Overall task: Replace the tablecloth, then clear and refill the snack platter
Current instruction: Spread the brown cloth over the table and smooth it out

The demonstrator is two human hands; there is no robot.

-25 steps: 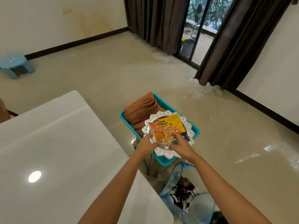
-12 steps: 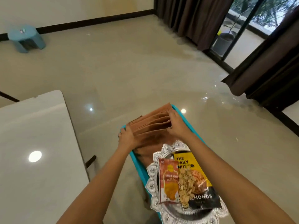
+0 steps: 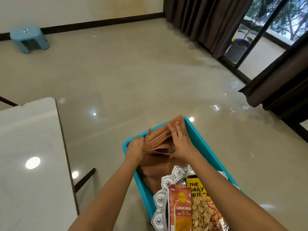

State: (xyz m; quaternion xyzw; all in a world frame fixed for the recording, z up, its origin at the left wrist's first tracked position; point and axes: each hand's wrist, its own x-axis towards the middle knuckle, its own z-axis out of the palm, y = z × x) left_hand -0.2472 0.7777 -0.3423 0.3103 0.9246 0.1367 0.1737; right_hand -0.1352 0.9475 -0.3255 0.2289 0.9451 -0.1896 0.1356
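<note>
Gripping the left edge of the folded brown cloth (image 3: 156, 140) with the left hand (image 3: 135, 148), fingers curled into the folds. Pressing flat on top with the right hand (image 3: 180, 142), fingers fairly straight.

Found in the far end of the teal bin (image 3: 193, 132), lower centre of the frame. Apparently running under the silver platter (image 3: 166, 181) and its snack packets (image 3: 180, 209) at the bottom edge.

- Tuck the right thumb beneath the stack to clamp every layer, not only the top folds.
- Match the grip on the left, so as to lift evenly.
- Raise slowly, up and toward the far side, away from the platter.
- Watch for any near flap dragging the platter or tipping the packets. If caught, stop and free it before pulling further.
- Keep the stack folded and level while carrying it across to the bare white table (image 3: 25, 189) at the left of the frame, and open it out only there.

Probably early in the job, judging by the uncovered table and the loaded platter.
</note>
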